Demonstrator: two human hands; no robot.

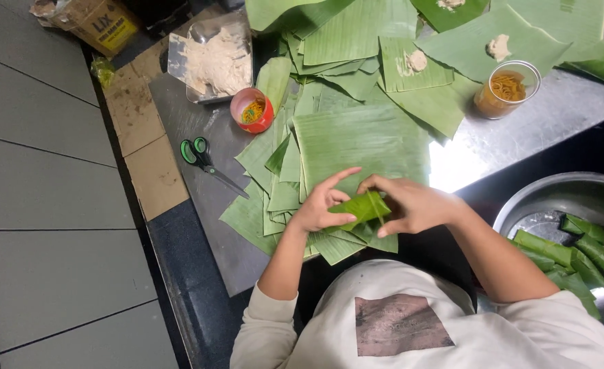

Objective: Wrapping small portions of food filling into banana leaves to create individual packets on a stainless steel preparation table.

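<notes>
Both my hands grip a small folded banana-leaf parcel (360, 207) over the near edge of the metal table (199, 130). My left hand (320, 205) pinches its left end with fingers spread. My right hand (411, 203) closes on its right end, and a thin band runs across the parcel between them. A large flat banana leaf (360, 140) lies just beyond my hands, on top of a pile of cut leaves (267, 198).
Green-handled scissors (204, 160) lie left of the leaves. A red cup (252, 109) of rubber bands and a tray of white dough (214, 61) stand behind. A clear jar (507, 89) of bands sits far right. A metal bowl (548, 198) holds several wrapped parcels (575, 256).
</notes>
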